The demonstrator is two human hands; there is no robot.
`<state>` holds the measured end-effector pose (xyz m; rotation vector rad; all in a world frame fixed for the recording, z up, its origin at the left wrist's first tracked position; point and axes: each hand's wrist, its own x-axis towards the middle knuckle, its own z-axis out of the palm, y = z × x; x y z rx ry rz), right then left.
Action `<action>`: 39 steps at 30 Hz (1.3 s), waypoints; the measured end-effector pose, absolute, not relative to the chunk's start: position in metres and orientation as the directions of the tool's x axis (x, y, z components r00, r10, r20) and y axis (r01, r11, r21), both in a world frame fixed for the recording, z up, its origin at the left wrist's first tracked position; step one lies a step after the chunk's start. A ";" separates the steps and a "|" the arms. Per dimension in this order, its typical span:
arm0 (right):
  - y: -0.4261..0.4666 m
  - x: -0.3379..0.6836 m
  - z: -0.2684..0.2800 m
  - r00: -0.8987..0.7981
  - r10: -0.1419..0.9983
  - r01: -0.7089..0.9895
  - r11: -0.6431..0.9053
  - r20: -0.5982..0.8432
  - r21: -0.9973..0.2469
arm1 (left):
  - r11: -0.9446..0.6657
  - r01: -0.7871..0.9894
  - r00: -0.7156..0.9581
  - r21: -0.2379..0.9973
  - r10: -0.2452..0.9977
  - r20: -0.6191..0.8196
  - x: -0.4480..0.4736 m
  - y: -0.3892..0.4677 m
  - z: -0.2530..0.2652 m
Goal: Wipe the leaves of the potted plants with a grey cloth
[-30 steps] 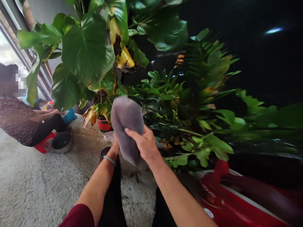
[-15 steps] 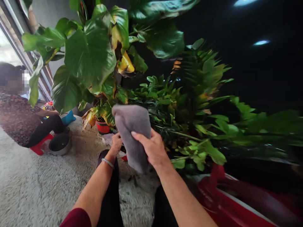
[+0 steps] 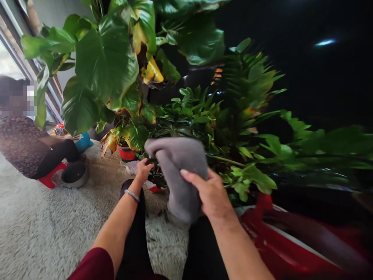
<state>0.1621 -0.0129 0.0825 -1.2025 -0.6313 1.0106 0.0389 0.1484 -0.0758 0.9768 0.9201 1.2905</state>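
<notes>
1. Hands first: our right hand (image 3: 214,196) is clamped on a soft grey cloth (image 3: 179,175), fingers folded over its near edge, with the cloth draped up and over like a mitt in front of the foliage.
2. Our left hand (image 3: 143,170), with a thin silver bracelet (image 3: 131,195) on the wrist, is pinched on a dark green leaf (image 3: 163,134) low in the bushy dark green plant with small leaflets (image 3: 201,116), just left of the cloth. We cannot tell whether it grips the leaf or its stem.
3. As we judge it, leaf wiping is in hand and in its middle stretch: the cloth is raised close to the small-leaved plant, but it is not pressed flat on any leaf at this instant.
4. What is done we cannot read from the leaves; no sheen or dust line tells cleaned from uncleaned.
5. What looks left: the tall plant with broad, yellow-edged green leaves (image 3: 106,62) above its small red pot (image 3: 126,153), and the feathery fronds (image 3: 253,81) to the right, all out of the cloth's touch.
6. Around us: a shaggy beige carpet (image 3: 43,229), a grey round bowl (image 3: 74,175) beside a seated person in a patterned top (image 3: 20,144), and a glossy red object (image 3: 291,241) at lower right, blurred.
</notes>
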 end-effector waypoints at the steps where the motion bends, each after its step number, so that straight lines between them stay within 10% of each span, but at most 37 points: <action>1: -0.003 0.170 0.087 0.527 0.845 -0.310 0.096 -0.087 -0.946 | 0.015 -0.340 0.087 0.940 0.996 0.016 0.041 0.148 -0.076; 9: -0.024 0.162 0.005 0.448 0.712 -0.609 -0.199 -0.540 -0.768 | -0.006 -0.376 0.134 0.926 0.989 0.061 0.041 0.149 -0.081; 18: -0.008 0.150 0.053 0.474 0.873 -0.363 0.077 -0.114 -0.928 | -0.018 -0.340 0.150 0.940 0.986 0.074 0.047 0.136 -0.064; 27: -0.068 0.153 -0.005 0.218 0.888 -0.353 -0.315 -0.405 -0.881 | -0.007 -0.353 0.081 0.936 0.996 0.038 0.035 0.127 -0.074; 34: -0.017 0.208 0.050 0.673 0.717 -0.366 0.109 -0.182 -0.924 | 0.087 -0.330 0.137 0.940 0.990 -0.043 0.040 0.109 -0.070; 39: -0.012 0.184 0.019 0.523 0.750 -0.511 -0.104 -0.405 -0.853 | 0.081 -0.332 0.164 0.940 0.986 -0.027 0.047 0.088 -0.070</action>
